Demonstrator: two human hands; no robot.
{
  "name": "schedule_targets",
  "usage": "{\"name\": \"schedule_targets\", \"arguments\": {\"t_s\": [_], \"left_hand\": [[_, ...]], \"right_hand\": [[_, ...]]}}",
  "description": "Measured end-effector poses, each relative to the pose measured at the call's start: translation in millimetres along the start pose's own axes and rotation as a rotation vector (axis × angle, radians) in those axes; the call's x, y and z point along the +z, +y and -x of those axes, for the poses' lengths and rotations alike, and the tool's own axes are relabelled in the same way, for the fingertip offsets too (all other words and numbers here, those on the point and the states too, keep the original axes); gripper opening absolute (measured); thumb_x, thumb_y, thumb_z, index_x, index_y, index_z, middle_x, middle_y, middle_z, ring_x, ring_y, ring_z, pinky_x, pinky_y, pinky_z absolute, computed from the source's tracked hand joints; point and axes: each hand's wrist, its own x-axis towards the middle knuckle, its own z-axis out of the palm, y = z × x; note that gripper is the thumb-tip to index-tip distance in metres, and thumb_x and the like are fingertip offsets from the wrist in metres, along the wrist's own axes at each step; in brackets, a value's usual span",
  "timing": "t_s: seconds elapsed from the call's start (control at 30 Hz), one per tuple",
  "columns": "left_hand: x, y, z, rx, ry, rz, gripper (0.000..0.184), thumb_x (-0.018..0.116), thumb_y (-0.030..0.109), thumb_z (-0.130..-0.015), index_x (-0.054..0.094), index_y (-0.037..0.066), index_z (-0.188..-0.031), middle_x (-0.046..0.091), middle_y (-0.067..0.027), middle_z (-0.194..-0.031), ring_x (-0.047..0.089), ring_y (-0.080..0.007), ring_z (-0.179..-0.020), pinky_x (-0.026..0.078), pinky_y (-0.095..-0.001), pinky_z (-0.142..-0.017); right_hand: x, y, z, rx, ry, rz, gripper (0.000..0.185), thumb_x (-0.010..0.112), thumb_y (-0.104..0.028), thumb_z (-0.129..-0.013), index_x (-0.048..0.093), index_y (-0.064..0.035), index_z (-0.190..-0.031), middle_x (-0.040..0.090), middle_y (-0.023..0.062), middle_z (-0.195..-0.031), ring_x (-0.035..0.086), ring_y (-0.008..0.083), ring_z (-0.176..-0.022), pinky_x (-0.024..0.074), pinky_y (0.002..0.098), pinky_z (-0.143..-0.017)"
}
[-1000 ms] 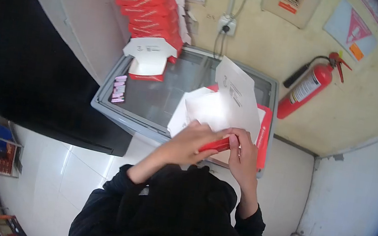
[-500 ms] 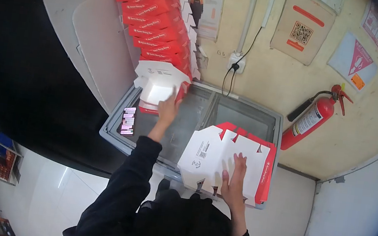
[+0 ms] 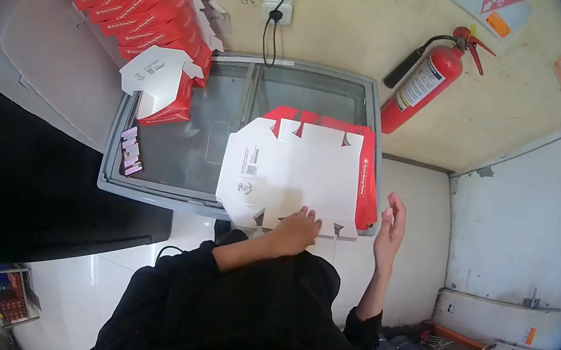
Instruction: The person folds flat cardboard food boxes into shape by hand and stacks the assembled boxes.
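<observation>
My left hand [image 3: 295, 232] rests on the near edge of the top flat box blank [image 3: 295, 170], its fingertips slightly apart on the white card and its thumb hidden. My right hand [image 3: 390, 233] is raised just right of the stack, fingers stretched out and holding nothing. The white blank has cut slots and small printed marks. Red printed blanks [image 3: 368, 186] show beneath it at the right and far edges. A folded box [image 3: 175, 101] with its lid up stands at the left, away from both hands.
Under the blanks is a glass-topped chest freezer [image 3: 216, 96]. A lit phone [image 3: 131, 152] lies at its left end. Red boxes [image 3: 129, 3] are stacked behind. A fire extinguisher [image 3: 426, 81] hangs on the wall, near a socket with a black plug [image 3: 276, 14].
My left hand has left the folded box and moved right onto the blank's near edge. My right hand has come off the blank to its right side. The view has shifted right and down.
</observation>
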Motion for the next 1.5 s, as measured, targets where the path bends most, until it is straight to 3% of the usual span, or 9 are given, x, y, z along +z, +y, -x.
{"name": "schedule_targets", "arguments": {"t_s": [0.27,0.43,0.57,0.67,0.77,0.97,1.2,1.3,1.5], "left_hand": [[-53.6,-67.2,-0.3,0.095,-0.101,0.722,0.019,0.067,0.014,-0.086,0.071,-0.002,-0.094,0.072,-0.0151,-0.086,0.069,-0.0284,-0.08,0.053,-0.0361,-0.078],[-61.4,-49.9,1.1,-0.081,0.37,0.9,0.019,0.061,0.015,-0.095,0.069,-0.002,-0.098,0.071,-0.009,-0.086,0.062,-0.0146,-0.076,0.05,-0.0304,-0.072],[-64.6,-36.8,3.8,-0.096,0.426,0.917,0.02,0.061,0.016,-0.096,0.069,-0.002,-0.101,0.069,-0.0081,-0.086,0.059,-0.0124,-0.076,0.05,-0.0299,-0.072],[-73.5,-23.2,5.8,-0.128,0.406,0.772,0.021,0.062,0.017,-0.096,0.069,-0.001,-0.102,0.07,-0.0107,-0.087,0.061,-0.0134,-0.077,0.05,-0.0299,-0.073],[-74.1,-23.0,8.1,-0.051,0.493,0.806,0.018,0.064,0.015,-0.094,0.07,-0.001,-0.101,0.071,-0.0135,-0.089,0.065,-0.0169,-0.079,0.051,-0.0311,-0.073],[-109.2,-15.8,33.4,-0.076,0.333,0.784,0.03,0.067,0.012,-0.087,0.065,0.002,-0.115,0.07,-0.0199,-0.093,0.067,-0.0342,-0.085,0.051,-0.0372,-0.077],[-79.0,-53.7,67.1,-0.236,0.67,0.377,0.043,0.069,-0.002,-0.076,0.049,0.005,-0.113,0.069,-0.0181,-0.086,0.066,-0.0385,-0.09,0.049,-0.046,-0.074],[-113.3,-32.7,70.2,-0.556,0.621,0.421,0.061,0.072,-0.005,-0.073,0.041,0.01,-0.124,0.069,-0.0166,-0.077,0.069,-0.0335,-0.08,0.052,-0.0412,-0.07],[-132.0,8.4,45.1,-0.602,0.405,-0.251,0.05,0.065,0.009,-0.079,0.043,0.002,-0.123,0.067,-0.0132,-0.072,0.069,-0.0326,-0.071,0.053,-0.0415,-0.062]], "right_hand": [[-43.9,-4.3,8.3,-0.006,-0.646,-0.079,0.048,0.069,-0.011,-0.087,0.056,-0.0056,-0.133,0.058,0.0123,-0.131,0.051,0.0247,-0.128,0.0417,0.037,-0.104],[-22.3,13.8,6.8,-0.245,-0.482,-0.039,0.036,0.074,-0.004,-0.078,0.071,-0.0091,-0.113,0.063,0.0107,-0.116,0.057,0.0256,-0.117,0.0446,0.0367,-0.1],[11.9,-9.7,1.0,-0.199,-0.173,0.071,0.019,0.076,-0.005,-0.076,0.075,-0.0082,-0.094,0.063,0.0069,-0.091,0.06,0.0239,-0.095,0.0477,0.0355,-0.084],[47.4,-34.7,7.3,-0.422,-0.047,0.22,0.013,0.077,-0.009,-0.076,0.072,-0.0071,-0.088,0.058,0.0045,-0.079,0.056,0.0233,-0.083,0.0449,0.0356,-0.079],[51.8,-34.9,2.7,-0.65,-0.214,0.284,0.011,0.076,-0.011,-0.077,0.069,-0.0085,-0.084,0.059,0.0044,-0.079,0.058,0.0246,-0.086,0.0412,0.0396,-0.089],[36.2,-46.7,-19.6,-0.496,-0.534,0.383,0.009,0.073,-0.018,-0.083,0.067,-0.0139,-0.089,0.068,0.0017,-0.085,0.062,0.017,-0.085,0.0309,0.0446,-0.098],[46.0,-59.3,-25.0,-0.534,-0.393,0.286,0.011,0.073,-0.014,-0.084,0.071,-0.0107,-0.094,0.07,0.0022,-0.084,0.062,0.0184,-0.073,0.0351,0.0359,-0.086],[58.3,-67.1,-18.7,-0.521,-0.441,0.301,0.014,0.072,-0.011,-0.082,0.071,-0.0105,-0.096,0.068,0.0033,-0.084,0.06,0.0212,-0.073,0.037,0.0363,-0.077],[87.2,-83.7,-7.3,-0.817,-0.505,0.19,0.014,0.074,-0.007,-0.079,0.07,-0.007,-0.092,0.065,0.0059,-0.079,0.058,0.0233,-0.074,0.0396,0.0343,-0.069]]}}
